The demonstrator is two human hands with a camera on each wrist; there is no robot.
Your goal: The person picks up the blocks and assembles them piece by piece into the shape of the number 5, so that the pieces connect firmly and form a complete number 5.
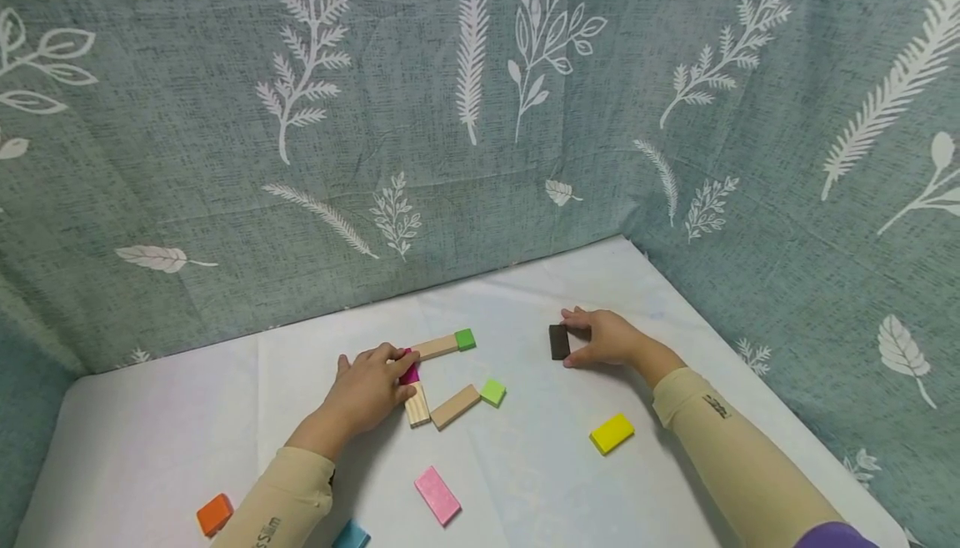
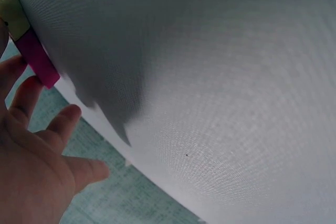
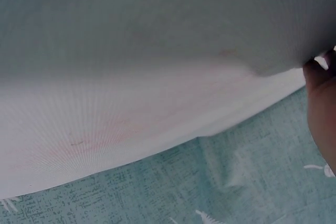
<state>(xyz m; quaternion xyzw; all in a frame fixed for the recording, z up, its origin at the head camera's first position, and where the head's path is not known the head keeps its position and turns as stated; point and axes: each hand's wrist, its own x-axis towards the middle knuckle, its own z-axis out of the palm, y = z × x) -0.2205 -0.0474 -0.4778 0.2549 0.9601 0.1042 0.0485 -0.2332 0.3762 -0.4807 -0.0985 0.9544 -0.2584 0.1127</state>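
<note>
My left hand [image 1: 369,389] grips a magenta block [image 1: 409,374], with fingertips along its side and far end and the thumb near its joint with a plain wooden block [image 1: 417,408]. In the left wrist view the magenta block [image 2: 39,59] shows beside spread fingers. Two tan wooden strips [image 1: 438,348] [image 1: 456,406] run off to the right, one tipped by a green block [image 1: 465,339], the other by a lime block [image 1: 492,392]. Farther right, my right hand [image 1: 609,338] pinches a dark brown block [image 1: 558,342] between thumb and fingers. The right wrist view mostly hides that block.
Nearer on the white table [image 1: 525,481] lie a pink block [image 1: 438,495] and a yellow block [image 1: 612,434]. An orange block [image 1: 214,515] and a blue block [image 1: 351,535] flank the left forearm. Leaf-patterned curtain [image 1: 420,114] borders the table behind and at the right.
</note>
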